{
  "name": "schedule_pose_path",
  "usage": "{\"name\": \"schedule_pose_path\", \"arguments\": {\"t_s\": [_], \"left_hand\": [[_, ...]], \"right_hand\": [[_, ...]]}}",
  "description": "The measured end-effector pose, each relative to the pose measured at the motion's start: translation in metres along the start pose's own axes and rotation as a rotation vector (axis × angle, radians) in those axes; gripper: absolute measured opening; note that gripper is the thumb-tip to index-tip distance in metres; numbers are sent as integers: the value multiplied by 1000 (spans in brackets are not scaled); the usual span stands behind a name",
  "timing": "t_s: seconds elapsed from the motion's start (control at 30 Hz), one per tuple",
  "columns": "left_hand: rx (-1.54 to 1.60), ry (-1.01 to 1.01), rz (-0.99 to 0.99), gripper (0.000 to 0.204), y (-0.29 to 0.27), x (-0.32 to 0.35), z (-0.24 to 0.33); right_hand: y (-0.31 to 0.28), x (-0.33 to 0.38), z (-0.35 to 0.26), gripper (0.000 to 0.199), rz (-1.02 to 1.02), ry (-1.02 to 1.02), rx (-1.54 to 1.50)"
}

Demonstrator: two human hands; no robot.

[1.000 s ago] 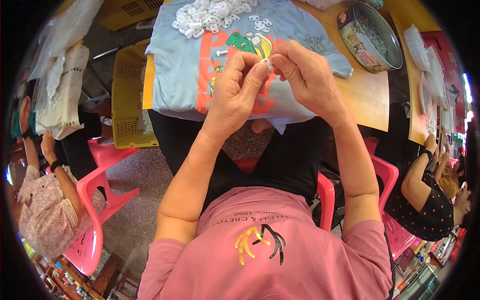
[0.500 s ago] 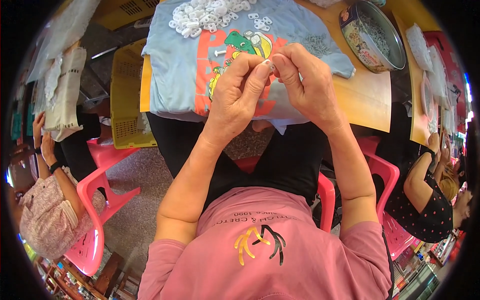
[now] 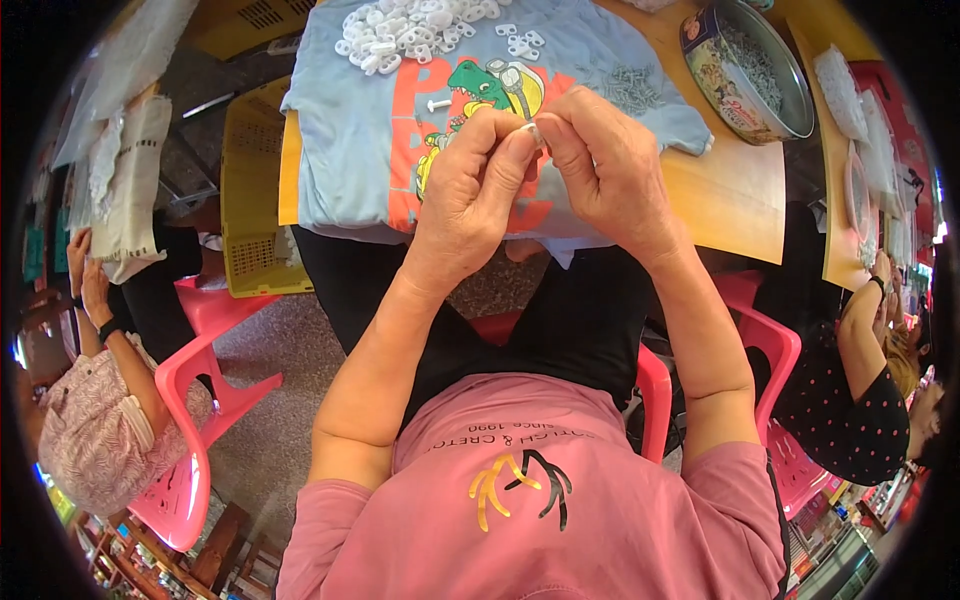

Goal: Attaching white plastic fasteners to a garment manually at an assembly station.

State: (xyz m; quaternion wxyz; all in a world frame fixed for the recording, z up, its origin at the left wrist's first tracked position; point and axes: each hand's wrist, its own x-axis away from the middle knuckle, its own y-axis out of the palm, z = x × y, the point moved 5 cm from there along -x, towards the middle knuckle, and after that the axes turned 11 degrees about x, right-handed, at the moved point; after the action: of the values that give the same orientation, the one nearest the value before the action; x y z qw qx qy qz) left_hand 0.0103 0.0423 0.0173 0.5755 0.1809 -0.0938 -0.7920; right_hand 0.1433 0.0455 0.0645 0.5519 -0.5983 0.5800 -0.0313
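Note:
My left hand [image 3: 468, 195] pinches a small white plastic piece [image 3: 531, 129] between thumb and forefinger; only its edge shows. Against it my right hand [image 3: 612, 178] is closed in a pinch, thumb tip and fingers meeting at the piece. Whatever those right fingers hold is hidden. Both hands are above a light blue printed shirt [image 3: 335, 150] spread over the table. Beyond them lie a heap of white plastic pieces [image 3: 400, 32], a smaller group of white pieces [image 3: 521, 42] and a scatter of small grey screws [image 3: 632, 92]. A single white stemmed piece [image 3: 438, 105] rests on the print.
At the far right stands a round tin [image 3: 720, 105] of grey screws on the wooden tabletop [image 3: 735, 205]. A yellow crate [image 3: 250, 190] sits left of the table. Seated people flank me: one in a patterned top [image 3: 95, 425], another in dotted black [image 3: 850, 420].
My right fingers have turned slightly, and the white piece is now more covered. The person on the right has shifted an arm.

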Motion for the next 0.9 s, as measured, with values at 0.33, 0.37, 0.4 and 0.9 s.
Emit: {"name": "schedule_pose_path", "arguments": {"t_s": [0.33, 0.37, 0.4, 0.9], "left_hand": [[5, -2, 70, 10, -2, 0, -3], [-28, 12, 43, 11, -2, -1, -3], [-61, 26, 16, 11, -1, -1, -3], [58, -103, -5, 17, -3, -1, -4]], "right_hand": [[12, 6, -1, 10, 86, 0, -5], [12, 7, 0, 10, 87, 9, -13], [9, 7, -1, 10, 88, 8, -13], [-21, -11, 9, 17, -315, -63, 37]]}}
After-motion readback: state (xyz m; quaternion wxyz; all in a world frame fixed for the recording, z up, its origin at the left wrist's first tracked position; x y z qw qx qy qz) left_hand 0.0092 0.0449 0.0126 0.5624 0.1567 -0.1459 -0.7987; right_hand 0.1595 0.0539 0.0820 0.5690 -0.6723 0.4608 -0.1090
